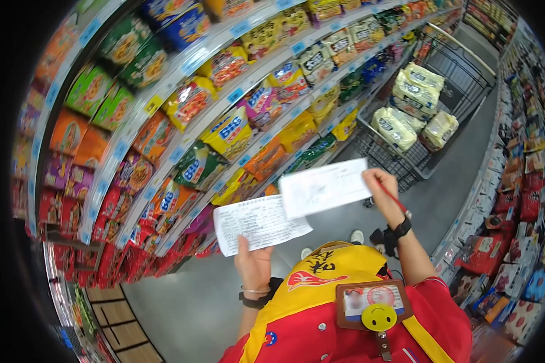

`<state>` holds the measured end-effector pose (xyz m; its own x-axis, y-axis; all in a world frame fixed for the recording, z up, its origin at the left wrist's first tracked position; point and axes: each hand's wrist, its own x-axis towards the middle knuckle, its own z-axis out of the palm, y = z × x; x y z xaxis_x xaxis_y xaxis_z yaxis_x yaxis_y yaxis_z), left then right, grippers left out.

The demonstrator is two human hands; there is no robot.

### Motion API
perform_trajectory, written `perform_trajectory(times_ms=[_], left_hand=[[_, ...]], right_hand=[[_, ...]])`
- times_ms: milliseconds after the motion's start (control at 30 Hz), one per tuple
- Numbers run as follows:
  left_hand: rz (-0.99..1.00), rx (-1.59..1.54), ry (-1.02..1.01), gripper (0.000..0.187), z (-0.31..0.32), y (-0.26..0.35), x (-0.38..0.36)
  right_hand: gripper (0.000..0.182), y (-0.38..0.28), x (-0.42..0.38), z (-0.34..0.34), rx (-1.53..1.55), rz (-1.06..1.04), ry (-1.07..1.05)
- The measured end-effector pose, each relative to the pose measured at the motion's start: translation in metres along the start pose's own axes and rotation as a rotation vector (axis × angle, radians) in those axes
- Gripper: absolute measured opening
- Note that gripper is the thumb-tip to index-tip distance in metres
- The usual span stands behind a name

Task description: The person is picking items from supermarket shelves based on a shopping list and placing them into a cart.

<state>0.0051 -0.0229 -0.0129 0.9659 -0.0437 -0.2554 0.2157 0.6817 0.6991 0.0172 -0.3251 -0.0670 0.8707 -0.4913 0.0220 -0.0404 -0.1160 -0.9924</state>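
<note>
My left hand (252,264) is closed on the lower edge of a printed paper sheet (254,224) covered in rows of text. In my right hand (383,186) is a second, whiter paper slip (327,189), gripped at its right end, with faint marks on it. A thin red pen (395,198) also sits in that hand, pointing down toward the wrist. The slip's left end overlaps the upper right corner of the printed sheet. Both papers are in front of my yellow apron (327,272), above the floor.
Shelves of bagged instant noodles (230,130) curve along the left. A shopping cart (399,163) with several pale packs (418,88) stands ahead to the right. More packaged goods (533,199) line the right side. Grey floor (181,302) lies between.
</note>
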Motion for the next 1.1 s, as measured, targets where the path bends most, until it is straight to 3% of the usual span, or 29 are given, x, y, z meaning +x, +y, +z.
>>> perform_trajectory(times_ms=[100, 167, 333, 567, 700, 767, 833, 867, 933, 967, 1033, 1100], left_hand=[[0.043, -0.002, 0.019, 0.041, -0.001, 0.001, 0.001], [0.082, 0.009, 0.035, 0.040, -0.001, 0.000, 0.003], [0.134, 0.044, 0.103, 0.041, 0.006, -0.010, 0.000], [0.133, 0.038, 0.113, 0.040, 0.046, -0.044, -0.004], [0.121, 0.024, 0.094, 0.041, 0.075, -0.060, -0.011], [0.115, 0.048, 0.092, 0.042, 0.084, -0.064, -0.015], [0.094, 0.049, 0.069, 0.044, 0.092, -0.064, -0.019], [0.087, 0.050, 0.056, 0.045, 0.096, -0.064, -0.019], [0.057, 0.054, 0.054, 0.046, 0.103, -0.064, -0.018], [0.051, 0.056, 0.056, 0.047, 0.107, -0.063, -0.018], [0.039, -0.022, 0.030, 0.046, 0.108, -0.063, -0.015], [0.026, -0.065, -0.007, 0.045, 0.109, -0.062, -0.012]], right_hand=[[0.020, 0.060, 0.046, -0.069, -0.004, -0.136, 0.321], [0.026, 0.064, 0.063, -0.123, -0.082, 0.068, 0.512], [0.025, 0.113, 0.100, -0.207, -0.303, 0.094, 0.712], [0.023, 0.170, 0.174, -0.230, -0.475, 0.311, 0.538], [0.021, 0.207, 0.224, -0.232, -0.521, 0.257, 0.543], [0.022, 0.211, 0.240, -0.232, -0.510, 0.326, 0.474], [0.024, 0.235, 0.257, -0.230, -0.287, 0.336, 0.467], [0.028, 0.232, 0.259, -0.233, -0.571, 0.382, 0.298], [0.034, 0.233, 0.258, -0.213, -0.415, 0.288, 0.362], [0.039, 0.273, 0.272, -0.217, -0.097, 0.255, 0.218], [0.043, 0.189, 0.233, -0.165, 0.106, 0.169, 0.094], [0.047, 0.095, 0.188, -0.120, 0.148, 0.111, -0.202]])
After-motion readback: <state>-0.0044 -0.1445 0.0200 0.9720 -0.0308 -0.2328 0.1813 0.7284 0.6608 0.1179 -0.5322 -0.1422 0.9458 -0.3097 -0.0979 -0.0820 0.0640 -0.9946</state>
